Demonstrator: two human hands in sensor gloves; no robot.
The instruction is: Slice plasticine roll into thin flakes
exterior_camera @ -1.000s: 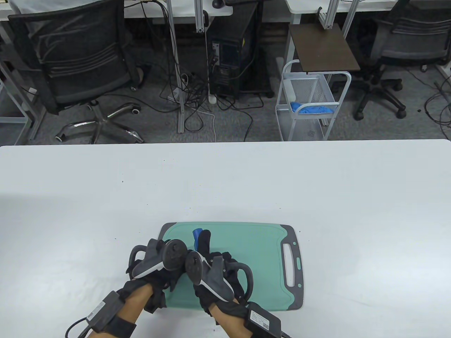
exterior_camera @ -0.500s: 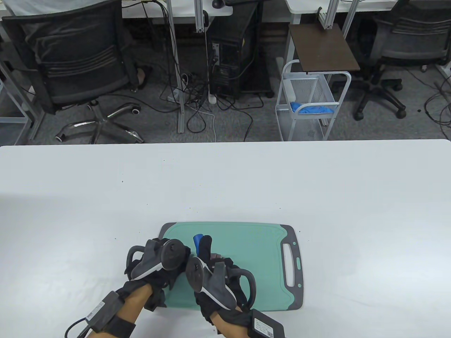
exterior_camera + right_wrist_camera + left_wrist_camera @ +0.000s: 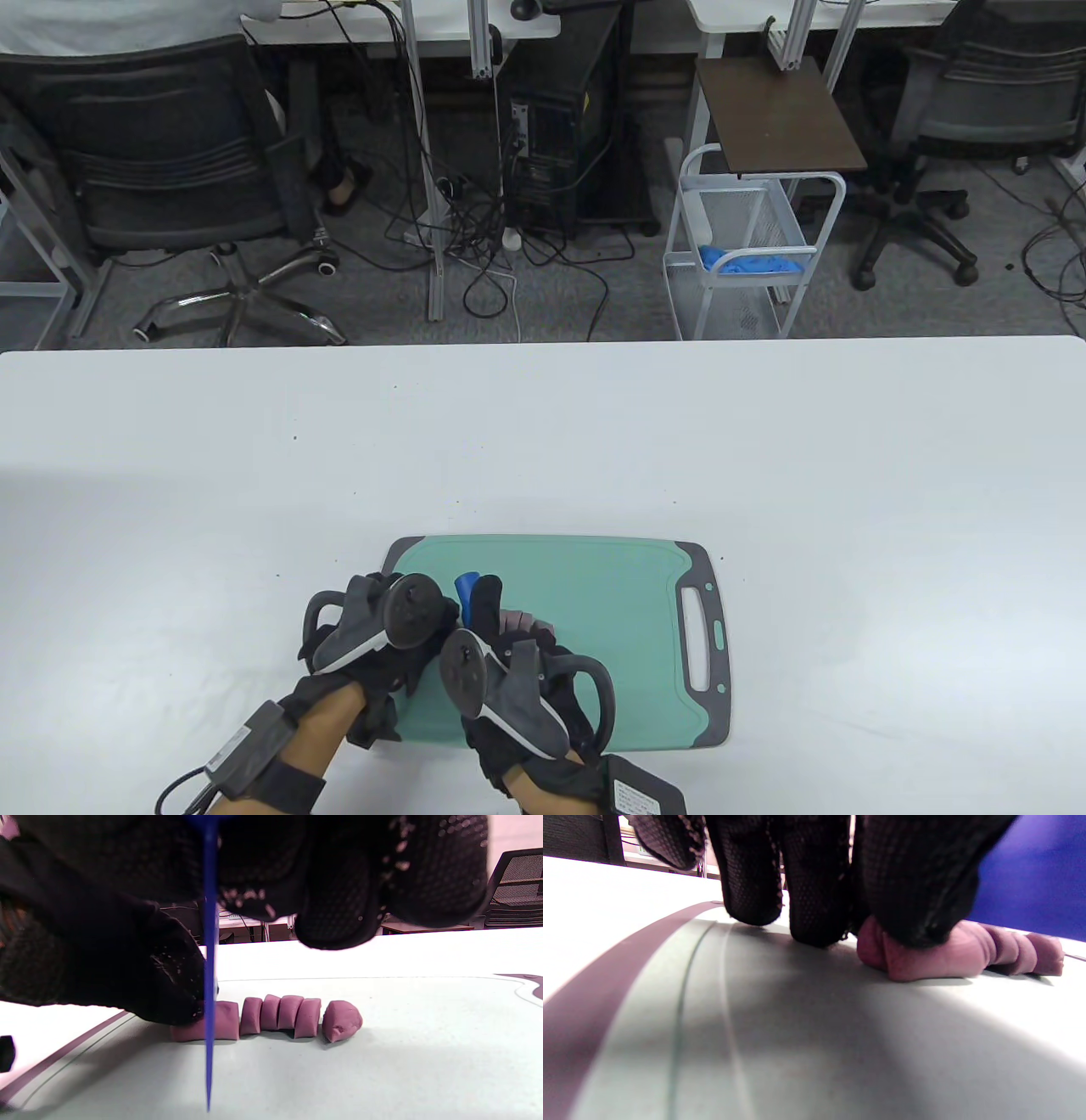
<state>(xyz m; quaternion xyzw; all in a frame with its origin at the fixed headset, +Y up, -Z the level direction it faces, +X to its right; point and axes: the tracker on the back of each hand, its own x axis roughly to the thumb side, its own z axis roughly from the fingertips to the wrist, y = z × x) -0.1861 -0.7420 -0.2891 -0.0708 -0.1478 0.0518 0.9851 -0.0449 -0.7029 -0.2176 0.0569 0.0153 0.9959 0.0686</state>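
Note:
A purple plasticine roll (image 3: 225, 1022) lies on the green cutting board (image 3: 619, 594). Several cut slices (image 3: 292, 1014) stand to its right, one end piece (image 3: 341, 1020) apart. The roll also shows in the left wrist view (image 3: 950, 950) and partly in the table view (image 3: 522, 624). My left hand (image 3: 386, 628) presses the roll's left end with its fingertips (image 3: 916, 912). My right hand (image 3: 509, 671) grips a blue plastic knife (image 3: 208, 984), whose blade stands upright in front of the roll beside my left fingers. The knife's tip shows in the table view (image 3: 465, 586).
The board's grey handle end (image 3: 704, 628) points right. The board lies near the front edge of the white table (image 3: 764, 458). Office chairs, cables and a wire cart stand on the floor beyond the table.
My right hand and the blue knife have shifted slightly left and nearer to me. The left hand has stayed on the roll. A chair behind the table has moved.

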